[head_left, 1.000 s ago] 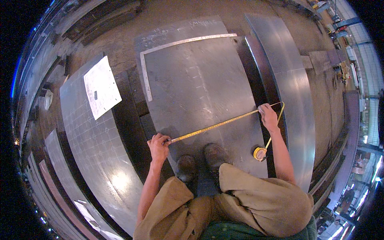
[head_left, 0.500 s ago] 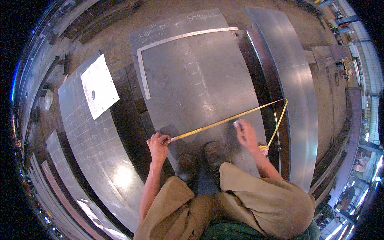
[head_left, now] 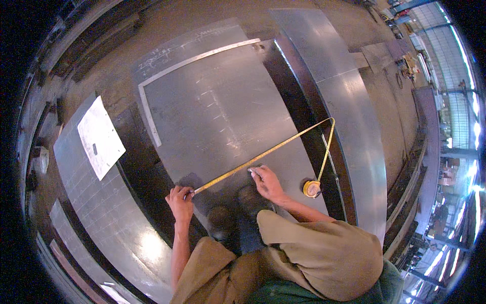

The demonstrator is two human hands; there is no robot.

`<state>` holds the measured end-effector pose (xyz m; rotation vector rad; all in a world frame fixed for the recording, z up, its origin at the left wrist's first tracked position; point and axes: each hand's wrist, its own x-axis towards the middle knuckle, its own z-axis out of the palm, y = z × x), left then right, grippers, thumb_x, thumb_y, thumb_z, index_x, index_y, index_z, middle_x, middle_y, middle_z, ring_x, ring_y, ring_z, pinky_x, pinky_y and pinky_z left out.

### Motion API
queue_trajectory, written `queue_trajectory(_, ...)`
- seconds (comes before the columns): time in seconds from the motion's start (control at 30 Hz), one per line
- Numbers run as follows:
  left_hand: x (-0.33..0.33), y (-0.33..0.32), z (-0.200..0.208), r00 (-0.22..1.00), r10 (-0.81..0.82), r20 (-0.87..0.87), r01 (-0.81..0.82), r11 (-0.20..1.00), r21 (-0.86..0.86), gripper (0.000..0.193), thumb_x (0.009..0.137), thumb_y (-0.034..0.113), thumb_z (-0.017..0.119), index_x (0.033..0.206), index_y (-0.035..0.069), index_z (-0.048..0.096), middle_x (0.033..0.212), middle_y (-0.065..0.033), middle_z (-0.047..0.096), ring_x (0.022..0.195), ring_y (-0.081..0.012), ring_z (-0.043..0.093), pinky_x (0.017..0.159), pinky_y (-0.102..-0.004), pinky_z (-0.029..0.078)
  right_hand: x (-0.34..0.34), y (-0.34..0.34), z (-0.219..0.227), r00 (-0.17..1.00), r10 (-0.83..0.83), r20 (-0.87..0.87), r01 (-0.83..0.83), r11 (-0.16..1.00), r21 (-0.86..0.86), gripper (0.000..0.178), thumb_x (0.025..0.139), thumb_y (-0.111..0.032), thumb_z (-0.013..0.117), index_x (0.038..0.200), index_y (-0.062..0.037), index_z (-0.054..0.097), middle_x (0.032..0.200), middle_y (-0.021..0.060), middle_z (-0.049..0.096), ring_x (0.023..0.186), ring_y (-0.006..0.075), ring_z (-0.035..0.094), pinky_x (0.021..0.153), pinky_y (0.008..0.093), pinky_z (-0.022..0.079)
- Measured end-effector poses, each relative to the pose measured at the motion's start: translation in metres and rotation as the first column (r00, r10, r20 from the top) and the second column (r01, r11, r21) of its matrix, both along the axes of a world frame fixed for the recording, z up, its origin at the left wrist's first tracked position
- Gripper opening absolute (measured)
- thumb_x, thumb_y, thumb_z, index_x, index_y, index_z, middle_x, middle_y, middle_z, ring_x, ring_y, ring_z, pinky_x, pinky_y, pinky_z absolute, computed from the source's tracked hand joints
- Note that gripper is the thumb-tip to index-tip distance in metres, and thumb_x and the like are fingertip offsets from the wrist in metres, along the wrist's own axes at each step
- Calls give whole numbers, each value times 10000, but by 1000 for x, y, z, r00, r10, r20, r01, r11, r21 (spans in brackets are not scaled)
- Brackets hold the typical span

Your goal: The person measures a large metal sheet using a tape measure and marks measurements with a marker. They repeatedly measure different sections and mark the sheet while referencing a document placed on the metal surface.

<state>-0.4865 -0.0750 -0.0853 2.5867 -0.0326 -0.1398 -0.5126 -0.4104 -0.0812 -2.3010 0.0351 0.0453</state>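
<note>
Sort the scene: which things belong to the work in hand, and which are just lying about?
Seemingly in the work:
yellow tape measure
left hand, pinching the tape's end
right hand, pinching a small pale piece
middle metal plate, under the tape

Apparently just lying about:
L-shaped strip, untouched
white sheet on the left plate

The tape measure (head_left: 311, 189) crosses the plate (head_left: 238, 106) just before 2 shoes (head_left: 220, 219).

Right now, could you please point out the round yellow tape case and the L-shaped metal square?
Round yellow tape case (head_left: 311, 189): head view, its face.
L-shaped metal square (head_left: 199, 58): head view, its long arm.
</note>
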Motion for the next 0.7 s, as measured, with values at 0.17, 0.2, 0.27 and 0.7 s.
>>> queue_trajectory(0.17, -2, -1, -4, 999, 15, -51, -14, 1000, 26, 153, 756, 96, 778, 897, 135, 735, 926, -21, 629, 973, -271, 594, 848, -453, 402, -5, 1, 5, 993, -20, -118, 27, 998, 54, 201, 974, -107, 614, 1144, -22, 677, 968, 188, 626, 861, 372, 621, 753, 452, 509)
queue_trajectory(0.2, -3, -3, -3, 999, 14, -51, -12, 999, 44, 159, 757, 95, 778, 904, 130, 730, 934, -22, 629, 978, -273, 592, 847, -455, 401, -5, 2, 3, 992, -23, -128, 32, 997, 66, 197, 971, -111, 610, 1138, -27, 673, 973, 198, 626, 861, 387, 619, 749, 464, 514)
queue_trajectory(0.27, -4, -6, -2, 1000, 3, -16, -2, 997, 71, 177, 771, 98, 774, 935, 120, 713, 958, -24, 631, 996, -281, 588, 841, -474, 400, -4, 6, 0, 993, -23, -115, 33, 995, 91, 187, 968, -115, 607, 1124, -32, 667, 973, 208, 631, 866, 408, 621, 754, 478, 523)
queue_trajectory(0.7, -3, -7, -1, 998, -30, 61, 24, 996, 90, 151, 793, 93, 770, 925, 119, 703, 935, -22, 632, 960, -278, 588, 828, -450, 388, 3, 10, 9, 995, -38, -92, 48, 993, 110, 146, 992, -156, 625, 1075, -41, 661, 1021, 199, 687, 865, 411, 660, 746, 479, 533)
